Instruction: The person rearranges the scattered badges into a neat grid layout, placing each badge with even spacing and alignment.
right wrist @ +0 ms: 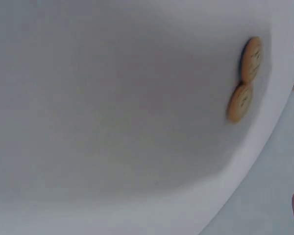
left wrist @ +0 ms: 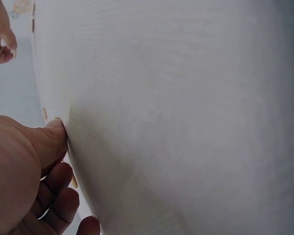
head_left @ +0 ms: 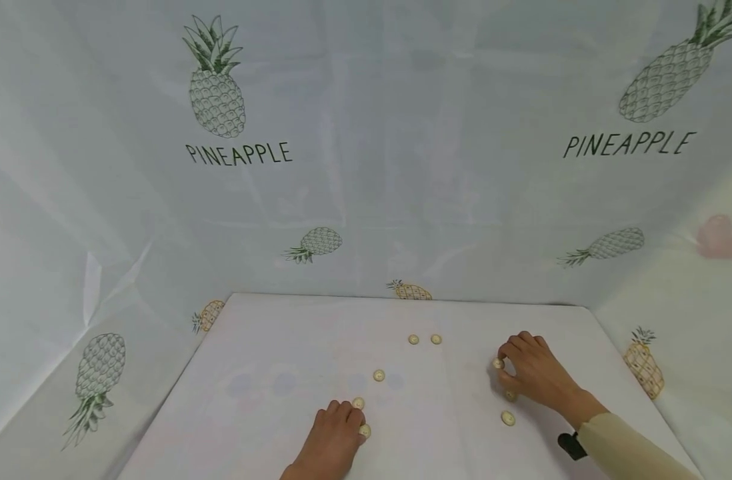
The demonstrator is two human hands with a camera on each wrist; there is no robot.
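Observation:
Small round wooden pieces with dark marks on their faces lie on the white tabletop. In the head view my left hand (head_left: 333, 437) pinches one wooden piece (head_left: 365, 431) at the table's surface, beside another piece (head_left: 358, 403). Its thumb (left wrist: 51, 139) shows close to the table in the left wrist view. Farther right, my right hand (head_left: 537, 373) holds a wooden piece (head_left: 498, 363) between thumb and fingers, apparently above the table. Beneath and in front of that hand lie two more pieces, a far one (head_left: 511, 395) partly hidden and a near one (head_left: 508, 418).
Three other pieces lie mid-table: a nearer one (head_left: 379, 375) and two toward the back, left (head_left: 413, 339) and right (head_left: 436, 339). A white sheet (head_left: 402, 167) printed with pineapples encloses the table (head_left: 270, 333). Something black (head_left: 573, 447) is at the right wrist.

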